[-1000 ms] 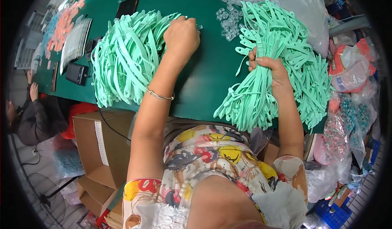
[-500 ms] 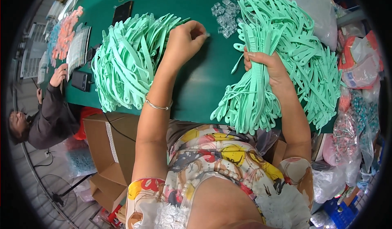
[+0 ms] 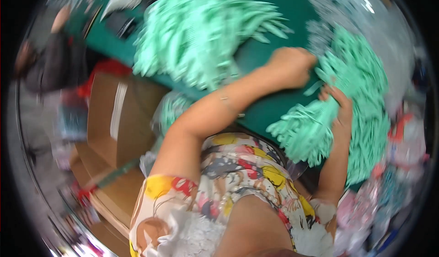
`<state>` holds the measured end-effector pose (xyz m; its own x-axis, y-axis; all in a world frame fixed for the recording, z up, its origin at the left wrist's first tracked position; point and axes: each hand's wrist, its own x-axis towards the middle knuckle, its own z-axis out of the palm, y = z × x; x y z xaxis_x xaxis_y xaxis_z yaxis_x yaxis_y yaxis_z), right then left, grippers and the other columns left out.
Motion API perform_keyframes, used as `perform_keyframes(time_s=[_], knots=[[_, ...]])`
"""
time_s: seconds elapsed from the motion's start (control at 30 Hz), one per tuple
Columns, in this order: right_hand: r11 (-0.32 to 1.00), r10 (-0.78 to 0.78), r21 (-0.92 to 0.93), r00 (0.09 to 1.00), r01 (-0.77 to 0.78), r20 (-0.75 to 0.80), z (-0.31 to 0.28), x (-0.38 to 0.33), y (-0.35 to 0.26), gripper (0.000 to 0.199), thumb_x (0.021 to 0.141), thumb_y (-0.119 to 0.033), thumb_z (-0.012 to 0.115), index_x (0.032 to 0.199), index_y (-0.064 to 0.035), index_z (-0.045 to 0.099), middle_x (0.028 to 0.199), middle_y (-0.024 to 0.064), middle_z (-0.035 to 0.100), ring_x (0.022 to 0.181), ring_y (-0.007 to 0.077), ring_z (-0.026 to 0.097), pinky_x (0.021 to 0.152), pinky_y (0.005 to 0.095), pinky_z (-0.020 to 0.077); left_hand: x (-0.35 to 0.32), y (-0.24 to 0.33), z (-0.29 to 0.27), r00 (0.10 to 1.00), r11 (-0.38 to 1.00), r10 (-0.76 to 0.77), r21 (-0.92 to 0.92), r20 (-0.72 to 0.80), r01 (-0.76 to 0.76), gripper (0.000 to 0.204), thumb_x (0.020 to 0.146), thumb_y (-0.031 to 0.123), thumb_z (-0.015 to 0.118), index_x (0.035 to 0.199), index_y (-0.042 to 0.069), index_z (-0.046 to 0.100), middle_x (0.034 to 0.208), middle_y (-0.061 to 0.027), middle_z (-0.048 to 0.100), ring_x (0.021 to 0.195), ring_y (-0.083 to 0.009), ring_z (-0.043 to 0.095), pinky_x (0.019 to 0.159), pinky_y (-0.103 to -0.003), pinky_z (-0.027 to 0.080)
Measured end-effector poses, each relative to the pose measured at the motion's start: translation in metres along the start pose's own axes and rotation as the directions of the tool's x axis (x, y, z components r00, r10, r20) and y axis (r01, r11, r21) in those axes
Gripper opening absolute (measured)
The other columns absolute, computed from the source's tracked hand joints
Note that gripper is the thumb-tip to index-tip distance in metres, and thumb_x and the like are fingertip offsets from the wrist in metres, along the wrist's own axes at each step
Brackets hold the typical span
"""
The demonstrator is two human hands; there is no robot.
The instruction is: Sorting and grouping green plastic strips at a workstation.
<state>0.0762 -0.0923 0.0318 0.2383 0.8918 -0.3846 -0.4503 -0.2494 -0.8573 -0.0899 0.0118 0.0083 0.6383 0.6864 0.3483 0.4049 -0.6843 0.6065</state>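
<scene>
My right hand [image 3: 337,102] is closed around the middle of a bundle of mint-green straps [image 3: 307,131], whose looped ends fan out toward me. The straps are flat and flexible, with ridged stretches. Just left of the bundle's upper part, my left hand [image 3: 292,67] hangs over the green table, blurred, with curled fingers. Whatever it may hold is hidden. Beyond it lie small clear plastic pieces [image 3: 319,35]. A big heap of the same straps [image 3: 196,35] covers the table to the left. More loose straps [image 3: 368,133] are piled behind and right of my right hand.
Large clear plastic bags [image 3: 388,37] stand at the far right, and filled bags [image 3: 366,202] lie below them. An open cardboard box [image 3: 103,129] is on the left below the table edge [image 3: 183,86]. Another person's dark sleeve [image 3: 59,62] shows at far left.
My left hand has swung right, from beside the left heap to near the held bundle. The view has turned and shifted, and my right hand still grips the straps.
</scene>
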Motion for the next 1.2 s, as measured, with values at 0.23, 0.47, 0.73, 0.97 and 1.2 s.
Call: perform_keyframes(time_s=[0.23, 0.47, 0.73, 0.97, 1.2], knots=[[0.999, 0.036, -0.033, 0.993, -0.032, 0.111, -0.035, 0.010, 0.004, 0.035, 0.084, -0.008, 0.051, 0.117, 0.0006, 0.042, 0.090, 0.0069, 0.049, 0.077, 0.0160, 0.045, 0.074, 0.0302, 0.0381, -0.005, 0.002, 0.017, 0.992, 0.990, 0.047, 0.127, 0.115, -0.062, 0.016, 0.065, 0.017, 0.059, 0.075, 0.010, 0.068, 0.080, -0.0123, 0.065, 0.076, -0.0279, 0.064, 0.059, -0.040, 0.051], [0.998, 0.010, -0.057, 0.962, 0.006, 0.273, -0.032, 0.016, 0.000, 0.017, 0.086, -0.011, 0.051, 0.099, -0.0008, 0.046, 0.084, 0.0060, 0.047, 0.074, 0.0136, 0.044, 0.070, 0.0278, 0.0387, -0.003, 0.008, 0.015, 0.985, 0.975, 0.079, 0.194, 0.154, -0.108, 0.018, 0.069, 0.016, 0.060, 0.083, 0.014, 0.069, 0.087, -0.0052, 0.067, 0.079, -0.0243, 0.064, 0.050, -0.042, 0.049], [0.994, 0.038, -0.113, 0.951, -0.003, 0.308, -0.014, 0.010, 0.001, 0.015, 0.086, -0.014, 0.053, 0.093, -0.0021, 0.048, 0.083, 0.0044, 0.049, 0.073, 0.0137, 0.047, 0.069, 0.0273, 0.0408, 0.004, 0.008, 0.018, 0.977, 0.959, 0.169, 0.206, 0.132, -0.193, 0.019, 0.069, 0.018, 0.063, 0.087, 0.015, 0.070, 0.090, -0.0034, 0.066, 0.084, -0.0233, 0.063, 0.051, -0.040, 0.048], [0.987, 0.000, -0.159, 0.978, 0.034, 0.206, 0.013, -0.007, 0.008, 0.014, 0.085, -0.014, 0.055, 0.091, -0.0027, 0.050, 0.078, 0.0030, 0.050, 0.071, 0.0128, 0.049, 0.067, 0.0257, 0.0428, 0.004, 0.010, 0.006, 0.958, 0.957, 0.176, 0.191, 0.225, -0.221, 0.021, 0.069, 0.017, 0.064, 0.089, 0.016, 0.070, 0.092, -0.0024, 0.066, 0.085, -0.0230, 0.062, 0.052, -0.041, 0.046], [0.967, 0.036, -0.256, 0.982, 0.013, 0.185, 0.002, 0.005, 0.003, 0.015, 0.084, -0.018, 0.055, 0.090, -0.0044, 0.050, 0.078, 0.0023, 0.050, 0.073, 0.0123, 0.048, 0.070, 0.0262, 0.0397, -0.004, 0.006, 0.001, 0.963, 0.948, 0.186, 0.224, 0.193, -0.228, 0.020, 0.072, 0.019, 0.063, 0.091, 0.017, 0.070, 0.090, -0.0012, 0.066, 0.086, -0.0213, 0.063, 0.053, -0.039, 0.048]])
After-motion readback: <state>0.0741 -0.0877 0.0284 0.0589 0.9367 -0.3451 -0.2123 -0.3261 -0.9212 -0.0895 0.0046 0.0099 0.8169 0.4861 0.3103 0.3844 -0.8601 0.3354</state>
